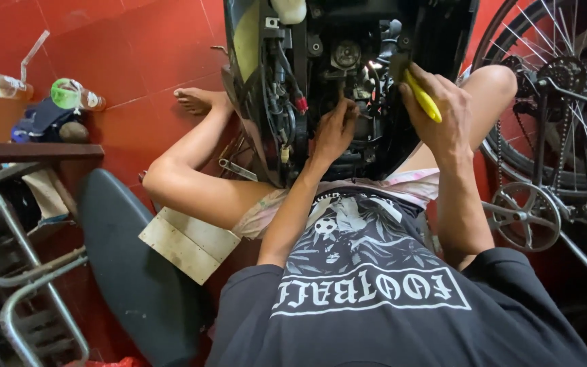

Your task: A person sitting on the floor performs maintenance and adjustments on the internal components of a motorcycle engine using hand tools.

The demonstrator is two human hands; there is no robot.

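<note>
I sit on the red tiled floor with an opened black scooter body (pixel 416 41) between my knees, its wiring and engine parts (pixel 348 58) exposed. My left hand (pixel 334 129) reaches into the opening, fingers pinching something small among the parts; what it grips is hidden. My right hand (pixel 439 112) is closed around a yellow-handled tool (pixel 424 98), its dark head pressed against the inner parts at the upper right of the opening. A white cap (pixel 290 10) shows at the top.
A bicycle wheel, chain and crank (pixel 545 136) stand close on the right. A black scooter seat (pixel 134 265) and a pale flat board (pixel 188 241) lie at my left. A metal frame (pixel 28 278), two green-lidded cups (pixel 69 94) and a wrench (pixel 236 168) are further left.
</note>
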